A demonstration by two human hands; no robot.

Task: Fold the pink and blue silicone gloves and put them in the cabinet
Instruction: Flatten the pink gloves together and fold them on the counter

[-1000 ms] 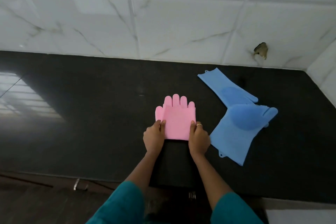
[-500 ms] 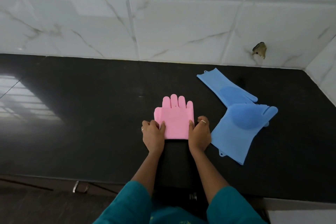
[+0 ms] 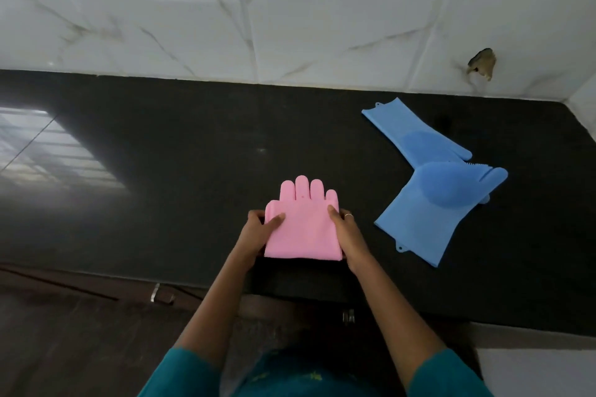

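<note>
The left hand clamps the left side of the folded pink silicone gloves, thumb lying on top and fingers wrapped around the edge. The right hand pinches the right side the same way, a ring showing on 1 finger. Between them the pink bundle sits near the front edge of the black stone worktop, its cuff half doubled over so the fold line faces the person and the 4 finger tips point toward the white marble-patterned tiled wall.

Further right, toward the back right corner of the worktop, the 2 blue silicone gloves lie flat and unfolded, 1 overlapping the other at an angle, well apart from both hands.

As far as this shows, the pink pair is folded once and looks ready to be lifted or folded again; the blue pair is untouched and nothing has gone to the cabinet, which I cannot pick out with certainty here.

Compared with 0.5 s ago, both hands have slid forward along the sides of the pink bundle, and the thumbs now rest further onto its top surface.
</note>
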